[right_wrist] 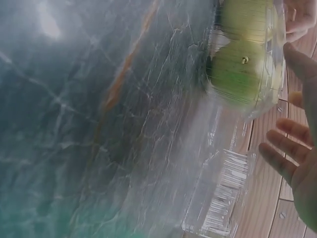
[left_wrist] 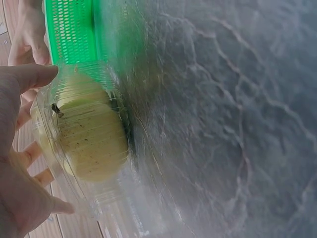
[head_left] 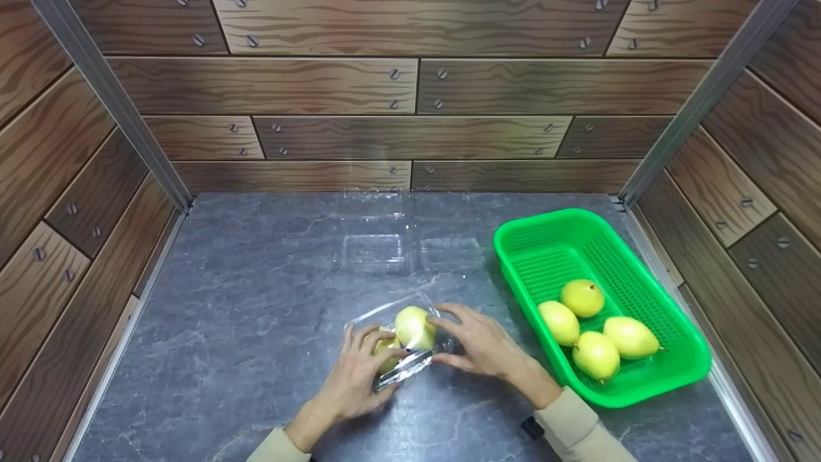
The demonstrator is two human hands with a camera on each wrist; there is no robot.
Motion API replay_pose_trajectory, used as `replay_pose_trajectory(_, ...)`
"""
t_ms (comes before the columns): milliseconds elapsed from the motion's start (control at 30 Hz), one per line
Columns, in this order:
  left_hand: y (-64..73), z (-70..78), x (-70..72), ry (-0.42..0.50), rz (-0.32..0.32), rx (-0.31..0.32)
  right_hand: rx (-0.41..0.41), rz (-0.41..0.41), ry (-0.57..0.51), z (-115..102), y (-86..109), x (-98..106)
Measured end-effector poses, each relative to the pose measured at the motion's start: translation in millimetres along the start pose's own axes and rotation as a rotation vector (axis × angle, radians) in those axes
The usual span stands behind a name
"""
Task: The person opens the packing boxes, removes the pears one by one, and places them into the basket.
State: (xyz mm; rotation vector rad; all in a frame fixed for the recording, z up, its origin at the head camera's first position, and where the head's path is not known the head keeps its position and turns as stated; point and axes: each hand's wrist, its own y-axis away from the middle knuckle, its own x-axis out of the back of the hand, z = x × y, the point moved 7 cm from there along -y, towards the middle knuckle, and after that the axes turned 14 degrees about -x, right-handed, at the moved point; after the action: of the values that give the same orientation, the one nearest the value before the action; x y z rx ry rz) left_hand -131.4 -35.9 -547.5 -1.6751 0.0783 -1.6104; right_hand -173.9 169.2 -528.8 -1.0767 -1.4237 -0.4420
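A clear plastic clamshell box [head_left: 410, 368] stands on the table with its lid down over two yellow-green pears. One pear [head_left: 414, 327] shows well through the lid; the other pear [head_left: 385, 353] is partly behind the left fingers. My left hand [head_left: 355, 377] grips the box's left side, fingers over the lid and thumb at the near edge. On the opposite side, my right hand [head_left: 482, 341] has its fingers spread, with fingertips at the lid's right edge. From the right wrist, its thumb [right_wrist: 297, 59] lies along the lid's edge while the other fingers stand off it, fairly straight.
To the right is a green plastic basket [head_left: 513, 282] holding several yellow pears [head_left: 596, 355]. Behind the box, several empty clear plastic containers [head_left: 374, 250] stand in the middle toward the back wall. Wood-patterned panels [head_left: 410, 83] enclose the grey marbled table [head_left: 244, 308].
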Motion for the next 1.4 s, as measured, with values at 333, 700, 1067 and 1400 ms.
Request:
replay_pose_trajectory(333,0.3,-0.1,0.1,-0.025,0.019,-0.007,0.119,-0.008,-0.018,-10.0,-8.1,-9.6)
replay_pose_trajectory(700,1.3,-2.9,1.3,-0.007,0.041,0.004,0.114,-0.004,-0.02,-7.7,-5.1,-11.3)
replay_pose_trajectory(1067,4.8,-6.2,4.1,-0.029,0.009,0.027,0.112,0.028,0.051,-9.9,5.7,-7.9)
replay_pose_trajectory(1400,12.3,-15.4,12.7,-0.05,0.055,0.02,0.14,0.077,0.109,-15.8,17.0,-3.7)
